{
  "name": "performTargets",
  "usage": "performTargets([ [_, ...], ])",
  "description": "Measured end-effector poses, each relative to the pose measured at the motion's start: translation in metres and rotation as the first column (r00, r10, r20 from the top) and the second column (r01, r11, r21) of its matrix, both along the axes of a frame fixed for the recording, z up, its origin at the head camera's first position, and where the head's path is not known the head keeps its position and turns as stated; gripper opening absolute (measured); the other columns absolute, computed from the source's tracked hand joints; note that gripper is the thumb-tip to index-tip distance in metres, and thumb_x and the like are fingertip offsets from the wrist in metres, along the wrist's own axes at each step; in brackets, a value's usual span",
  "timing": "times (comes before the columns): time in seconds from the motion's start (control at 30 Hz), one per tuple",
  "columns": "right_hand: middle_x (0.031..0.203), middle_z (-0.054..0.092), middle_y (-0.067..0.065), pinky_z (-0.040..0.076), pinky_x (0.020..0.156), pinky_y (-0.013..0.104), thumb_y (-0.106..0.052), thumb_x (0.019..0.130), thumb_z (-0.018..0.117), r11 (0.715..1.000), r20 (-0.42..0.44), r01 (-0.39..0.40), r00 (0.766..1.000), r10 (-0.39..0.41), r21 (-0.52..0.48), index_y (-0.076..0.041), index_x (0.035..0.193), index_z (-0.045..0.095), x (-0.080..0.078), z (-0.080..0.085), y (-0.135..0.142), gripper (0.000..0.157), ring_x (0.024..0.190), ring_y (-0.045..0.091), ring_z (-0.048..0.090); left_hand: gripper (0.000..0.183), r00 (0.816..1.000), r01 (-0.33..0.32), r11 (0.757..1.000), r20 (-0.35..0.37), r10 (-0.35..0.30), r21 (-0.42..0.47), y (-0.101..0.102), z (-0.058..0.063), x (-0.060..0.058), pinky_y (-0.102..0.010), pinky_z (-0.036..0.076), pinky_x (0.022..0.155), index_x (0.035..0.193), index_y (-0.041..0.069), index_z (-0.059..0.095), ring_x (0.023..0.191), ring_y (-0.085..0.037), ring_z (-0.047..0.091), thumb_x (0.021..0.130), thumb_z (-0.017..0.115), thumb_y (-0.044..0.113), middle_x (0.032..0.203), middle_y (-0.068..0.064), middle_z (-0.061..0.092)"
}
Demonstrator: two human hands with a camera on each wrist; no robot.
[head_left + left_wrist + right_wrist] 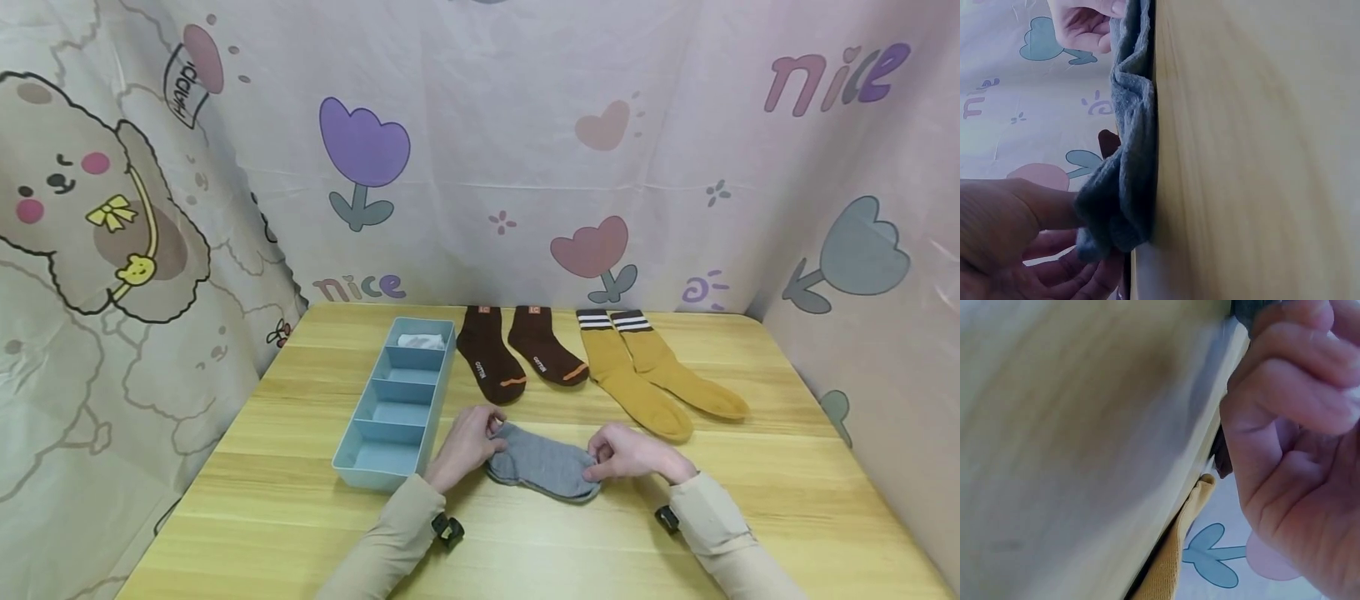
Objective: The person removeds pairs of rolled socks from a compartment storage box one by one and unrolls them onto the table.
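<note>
A pair of grey socks [543, 461] lies stacked flat at the middle of the table, spread sideways between both hands. My left hand [468, 442] pinches their left end between thumb and fingers. At the opposite end my right hand [628, 452] pinches the socks, its other fingers curled. In the left wrist view the grey fabric [1132, 137] shows layered edges close to the tabletop, with the left thumb on one side of it. The right wrist view shows the curled right fingers [1291, 394] over a small bit of grey fabric at the top.
A blue divided box [431, 433] stands left of the socks, with a white folded item [422, 342] in its far compartment. Brown socks [491, 358] lie behind the grey pair. Yellow striped socks [637, 383] lie at the back right. A printed curtain [480, 242] hangs behind the table.
</note>
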State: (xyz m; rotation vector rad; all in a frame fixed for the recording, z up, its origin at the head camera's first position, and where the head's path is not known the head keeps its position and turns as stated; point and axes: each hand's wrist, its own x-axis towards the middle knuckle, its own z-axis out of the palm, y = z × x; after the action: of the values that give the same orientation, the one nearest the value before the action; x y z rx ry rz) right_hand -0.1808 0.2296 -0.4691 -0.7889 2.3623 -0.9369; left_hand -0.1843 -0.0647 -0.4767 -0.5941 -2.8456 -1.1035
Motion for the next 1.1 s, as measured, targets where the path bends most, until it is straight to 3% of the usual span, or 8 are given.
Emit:
performTargets([
  [0.13,0.048,0.052,-0.01,0.035,0.04,0.014,-0.019,0.09,0.073,1.0,0.139,0.006,0.99,-0.006,0.002,-0.01,0.063,0.056,0.006,0.001,0.0,0.033,0.039,-0.001,0.045,0.042,0.998,0.037,0.999,0.044,-0.035,-0.039,-0.001,0.006,0.005,-0.026,0.05,0.07,0.11,0.002,0.07,0.077,-0.011,0.06,0.075,0.087,0.019,0.086,-0.004,0.069],
  [0.2,0.047,0.059,0.002,0.038,0.038,0.015,-0.017,0.092,0.07,1.0,0.217,-0.003,0.976,0.006,-0.016,-0.004,0.063,0.059,0.009,0.002,0.001,0.034,0.037,0.001,0.048,0.054,0.994,0.075,0.996,0.088,-0.07,-0.053,-0.002,0.009,0.008,-0.031,0.052,0.075,0.117,0.002,0.067,0.084,-0.017,0.064,0.073,0.09,0.022,0.093,-0.008,0.071],
  [0.37,0.057,0.062,0.033,0.04,0.037,0.017,-0.016,0.095,0.066,0.992,0.333,-0.079,0.937,0.107,-0.096,0.012,0.068,0.063,0.014,0.003,0.001,0.038,0.038,0.004,0.052,0.059,0.983,0.138,0.987,0.136,-0.125,-0.086,-0.002,0.012,0.011,-0.039,0.054,0.084,0.119,0.0,0.063,0.094,-0.027,0.065,0.069,0.091,0.01,0.102,-0.015,0.07],
  [0.47,0.053,0.062,0.027,0.039,0.036,0.017,-0.021,0.096,0.066,0.992,0.315,-0.052,0.945,0.085,-0.111,0.009,0.07,0.065,0.014,0.004,0.0,0.04,0.036,0.002,0.05,0.052,0.985,0.149,0.984,0.104,-0.138,-0.097,-0.001,0.011,0.01,-0.039,0.054,0.085,0.115,-0.001,0.065,0.095,-0.028,0.065,0.069,0.089,0.003,0.102,-0.016,0.07],
  [0.63,0.048,0.059,0.001,0.037,0.036,0.015,-0.017,0.09,0.073,0.992,0.289,0.027,0.957,0.01,-0.124,0.001,0.074,0.067,0.016,0.004,0.0,0.026,0.035,-0.001,0.047,0.046,0.985,0.167,0.982,0.05,-0.163,-0.087,0.002,0.01,0.006,-0.039,0.054,0.086,0.111,0.0,0.068,0.098,-0.029,0.066,0.069,0.085,-0.003,0.105,-0.014,0.072],
  [0.7,0.049,0.061,0.007,0.038,0.037,0.014,-0.013,0.088,0.074,0.993,0.344,-0.003,0.938,0.043,-0.118,0.003,0.074,0.068,0.019,0.002,0.0,0.022,0.036,-0.001,0.048,0.043,0.984,0.175,0.981,0.036,-0.173,-0.078,0.004,0.009,0.004,-0.038,0.054,0.086,0.109,0.001,0.07,0.098,-0.028,0.067,0.068,0.084,-0.004,0.105,-0.013,0.073],
  [0.87,0.063,0.059,0.041,0.041,0.038,0.013,-0.007,0.087,0.073,0.988,0.454,-0.09,0.88,0.137,-0.124,0.013,0.074,0.064,0.026,-0.001,-0.001,0.025,0.039,-0.001,0.052,0.031,0.982,0.186,0.981,-0.019,-0.187,-0.06,0.012,0.006,0.001,-0.032,0.053,0.085,0.098,0.005,0.075,0.093,-0.022,0.067,0.069,0.081,-0.004,0.098,-0.006,0.076],
  [1.1,0.067,0.056,0.046,0.044,0.039,0.015,-0.007,0.088,0.07,0.972,0.445,-0.15,0.869,0.216,-0.18,0.016,0.076,0.062,0.032,0.003,0.013,0.028,0.042,-0.001,0.055,0.013,0.978,0.209,0.978,0.004,-0.209,0.022,0.028,0.01,-0.002,-0.023,0.052,0.077,0.094,0.006,0.077,0.087,-0.016,0.069,0.081,0.079,0.004,0.094,-0.005,0.078],
])
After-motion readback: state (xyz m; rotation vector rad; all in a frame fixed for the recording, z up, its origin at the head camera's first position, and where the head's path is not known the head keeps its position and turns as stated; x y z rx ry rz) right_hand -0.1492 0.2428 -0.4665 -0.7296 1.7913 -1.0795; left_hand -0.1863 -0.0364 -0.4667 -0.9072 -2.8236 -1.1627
